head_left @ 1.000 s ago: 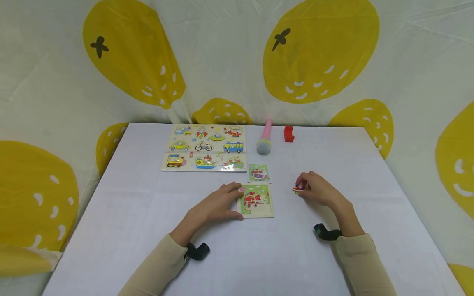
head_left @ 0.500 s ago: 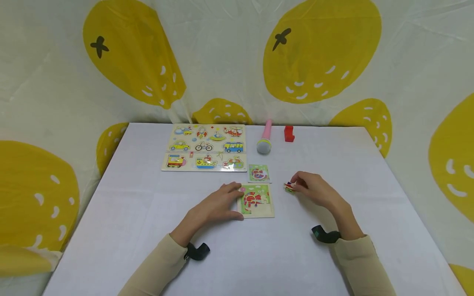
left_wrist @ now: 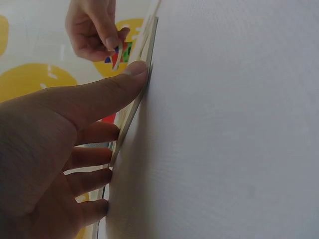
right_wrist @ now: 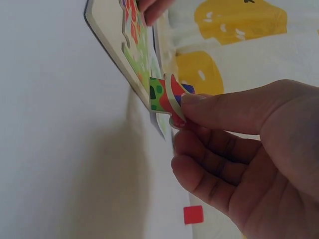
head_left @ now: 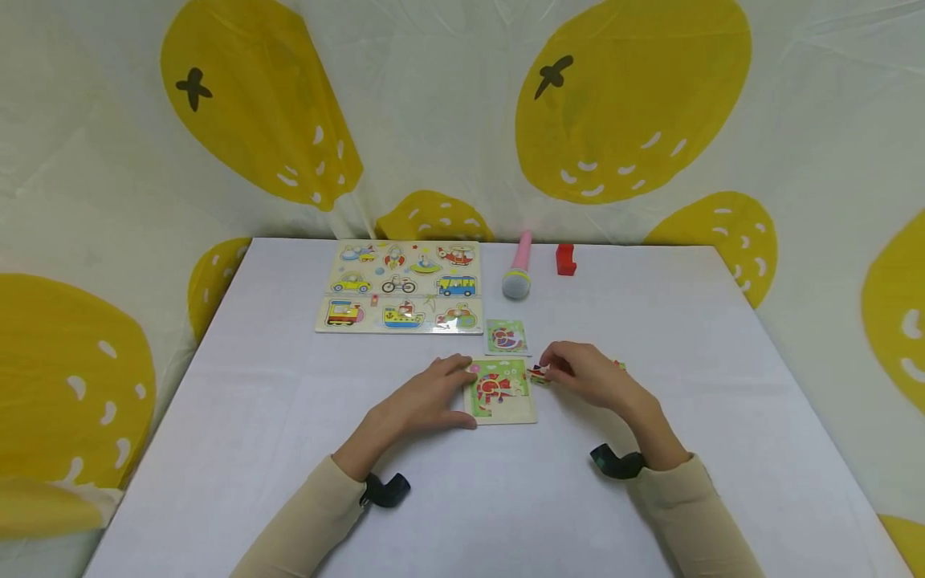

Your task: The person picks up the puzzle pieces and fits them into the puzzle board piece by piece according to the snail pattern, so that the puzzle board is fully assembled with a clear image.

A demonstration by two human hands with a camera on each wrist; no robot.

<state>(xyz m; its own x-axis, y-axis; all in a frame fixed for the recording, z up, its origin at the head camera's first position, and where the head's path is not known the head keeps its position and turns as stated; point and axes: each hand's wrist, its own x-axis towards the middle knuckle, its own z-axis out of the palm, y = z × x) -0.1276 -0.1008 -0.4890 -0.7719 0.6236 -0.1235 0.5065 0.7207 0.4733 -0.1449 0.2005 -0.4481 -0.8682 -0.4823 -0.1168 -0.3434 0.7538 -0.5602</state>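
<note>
A small jigsaw puzzle board (head_left: pixel 515 411) lies flat on the table, its red and green picture partly filled in. My left hand (head_left: pixel 422 397) rests at its left side, the straight thumb (left_wrist: pixel 107 97) touching the near edge and the other fingers spread along the side. Between thumb and index finger, my right hand (head_left: pixel 588 377) pinches a puzzle piece (right_wrist: pixel 167 97) with red, green, white and purple print. That piece is held tilted close by the board's right edge. In the right wrist view the remaining right fingers curl loosely below it.
Just behind the board lies a small picture card (head_left: pixel 507 337). A larger vehicle puzzle (head_left: pixel 401 321) lies at the back left, beside a pink toy microphone (head_left: pixel 517 277) and a red block (head_left: pixel 566 260). Another small coloured piece (head_left: pixel 619 365) shows partly behind my right wrist.
My right hand has moved left with the puzzle piece, from the right of the table to the board's right edge. The left hand has kept its place.
</note>
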